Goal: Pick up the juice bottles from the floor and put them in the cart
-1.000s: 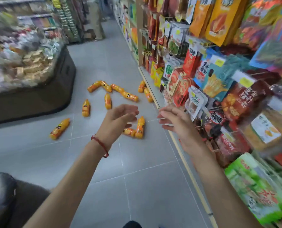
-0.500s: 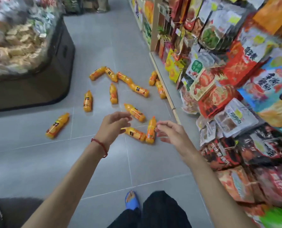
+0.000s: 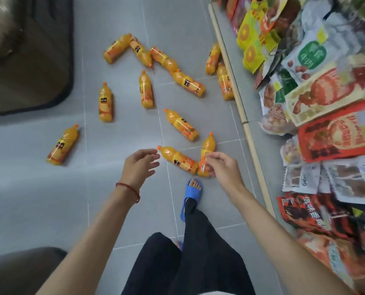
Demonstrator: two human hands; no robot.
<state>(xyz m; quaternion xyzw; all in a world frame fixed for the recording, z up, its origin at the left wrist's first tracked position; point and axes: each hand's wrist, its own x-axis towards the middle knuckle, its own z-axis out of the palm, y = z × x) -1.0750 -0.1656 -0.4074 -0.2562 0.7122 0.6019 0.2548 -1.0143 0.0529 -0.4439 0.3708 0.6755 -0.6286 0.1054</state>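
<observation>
Orange juice bottles (image 3: pixel 178 160) lie scattered on their sides on the grey tiled floor (image 3: pixel 28 188), from 12 o'clock out to 10 o'clock. Both arms reach down over the 2 nearest, which meet in a V. The left hand (image 3: pixel 138 167) hovers empty at 9 o'clock of one bottle's cap, fingers spread; the right hand (image 3: pixel 224 169), fingers loosely apart, overlaps the other bottle (image 3: pixel 207 152) at 3 o'clock, contact unclear.

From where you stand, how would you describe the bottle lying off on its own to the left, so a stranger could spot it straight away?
Start at the dark display stand filling the upper left of the grey tiled floor. Just below its rounded corner lies one orange juice bottle, cap pointing up and right. It is the leftmost of all, touching no other bottle, well left of the left hand.
</observation>
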